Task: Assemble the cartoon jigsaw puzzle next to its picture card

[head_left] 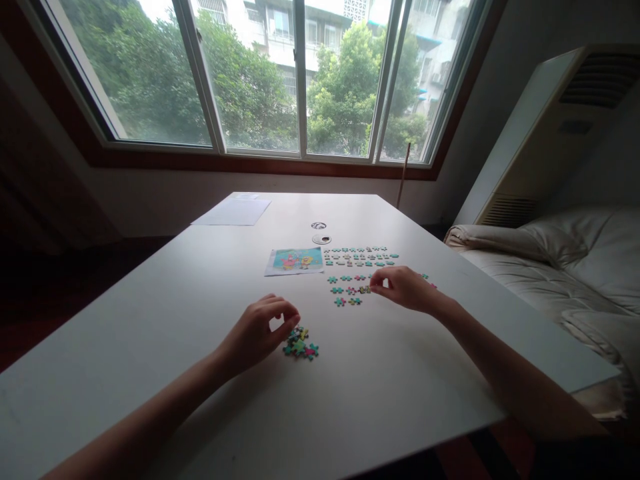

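My left hand [265, 328] is closed in a pinch, thumb and forefinger meeting just above a small heap of jigsaw puzzle pieces [300, 347]. Whether a piece is between those fingertips I cannot make out. Farther forward and to the right, my right hand [400, 287] pinches a puzzle piece [367, 289] at the end of a short row. Loose pieces in green, pink and yellow lie in several rows [357, 257] beyond and around this hand, which partly covers them. Left of the rows rests a picture sheet [295, 261] with cartoon figures on blue.
Two small round items [321, 239] lie behind the picture sheet on the white table [165, 320]. White paper [233, 210] is at the far left corner. A pale sofa [525, 260] stands to the right, beside a tall air-conditioning unit [530, 127]. Windows span the far wall.
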`<move>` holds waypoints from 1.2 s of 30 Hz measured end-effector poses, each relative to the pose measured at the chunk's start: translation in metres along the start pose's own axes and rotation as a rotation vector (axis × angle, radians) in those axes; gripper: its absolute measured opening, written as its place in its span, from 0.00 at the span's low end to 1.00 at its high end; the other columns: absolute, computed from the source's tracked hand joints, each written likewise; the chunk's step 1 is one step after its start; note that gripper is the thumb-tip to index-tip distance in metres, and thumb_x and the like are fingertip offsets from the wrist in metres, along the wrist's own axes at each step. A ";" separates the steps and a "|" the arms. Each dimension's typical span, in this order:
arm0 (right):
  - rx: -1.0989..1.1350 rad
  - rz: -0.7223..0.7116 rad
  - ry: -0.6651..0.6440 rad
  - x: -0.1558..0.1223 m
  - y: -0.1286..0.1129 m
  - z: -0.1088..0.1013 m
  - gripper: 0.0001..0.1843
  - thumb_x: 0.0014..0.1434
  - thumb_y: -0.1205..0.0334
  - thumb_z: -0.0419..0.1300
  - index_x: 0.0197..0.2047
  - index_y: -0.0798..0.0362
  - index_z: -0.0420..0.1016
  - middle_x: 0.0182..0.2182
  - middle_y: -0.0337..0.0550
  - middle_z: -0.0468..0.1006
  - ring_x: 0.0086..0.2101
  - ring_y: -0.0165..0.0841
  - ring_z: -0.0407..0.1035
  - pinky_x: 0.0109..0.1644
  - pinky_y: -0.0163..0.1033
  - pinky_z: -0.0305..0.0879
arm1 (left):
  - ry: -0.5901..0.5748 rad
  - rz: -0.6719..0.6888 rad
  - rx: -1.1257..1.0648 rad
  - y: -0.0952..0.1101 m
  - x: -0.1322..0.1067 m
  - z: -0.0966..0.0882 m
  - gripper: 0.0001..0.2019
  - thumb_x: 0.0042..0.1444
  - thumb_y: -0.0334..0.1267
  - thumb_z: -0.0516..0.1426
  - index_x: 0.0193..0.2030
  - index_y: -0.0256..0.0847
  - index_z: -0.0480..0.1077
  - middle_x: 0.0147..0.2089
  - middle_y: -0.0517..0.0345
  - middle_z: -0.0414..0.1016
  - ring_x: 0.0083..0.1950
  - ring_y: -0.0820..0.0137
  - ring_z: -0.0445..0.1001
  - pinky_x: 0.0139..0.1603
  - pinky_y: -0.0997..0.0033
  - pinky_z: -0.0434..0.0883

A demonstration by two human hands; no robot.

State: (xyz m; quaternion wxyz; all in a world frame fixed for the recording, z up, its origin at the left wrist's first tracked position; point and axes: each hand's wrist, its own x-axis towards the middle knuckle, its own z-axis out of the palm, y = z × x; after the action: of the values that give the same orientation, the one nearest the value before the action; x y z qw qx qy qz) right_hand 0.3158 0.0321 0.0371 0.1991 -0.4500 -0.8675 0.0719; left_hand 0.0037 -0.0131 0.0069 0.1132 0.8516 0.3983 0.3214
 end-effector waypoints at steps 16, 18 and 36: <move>0.003 0.030 -0.281 -0.004 0.022 0.001 0.06 0.55 0.65 0.57 0.33 0.52 0.76 0.29 0.40 0.77 0.29 0.30 0.69 0.31 0.32 0.58 | -0.105 0.027 -0.019 0.000 0.000 -0.002 0.09 0.60 0.36 0.52 0.33 0.39 0.72 0.29 0.57 0.72 0.34 0.70 0.68 0.35 0.72 0.66; -0.027 0.023 -0.261 -0.004 0.019 -0.001 0.06 0.56 0.64 0.57 0.34 0.52 0.76 0.29 0.40 0.77 0.28 0.30 0.68 0.31 0.32 0.58 | -0.185 0.068 -0.020 0.004 -0.001 -0.003 0.08 0.60 0.36 0.52 0.36 0.40 0.72 0.32 0.55 0.72 0.36 0.69 0.68 0.38 0.70 0.67; -0.024 -0.309 -0.252 -0.009 -0.051 0.025 0.06 0.57 0.68 0.57 0.34 0.53 0.75 0.31 0.40 0.79 0.28 0.28 0.70 0.31 0.31 0.58 | -0.423 0.088 0.063 0.021 -0.001 0.008 0.07 0.57 0.34 0.57 0.42 0.46 0.72 0.45 0.54 0.67 0.46 0.63 0.64 0.46 0.64 0.67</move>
State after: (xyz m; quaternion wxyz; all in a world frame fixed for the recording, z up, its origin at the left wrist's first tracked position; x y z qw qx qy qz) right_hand 0.2719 -0.0034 0.0273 0.0923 -0.3015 -0.9451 0.0860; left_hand 0.0210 -0.0265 0.0097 0.1534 0.9197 0.3382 0.1276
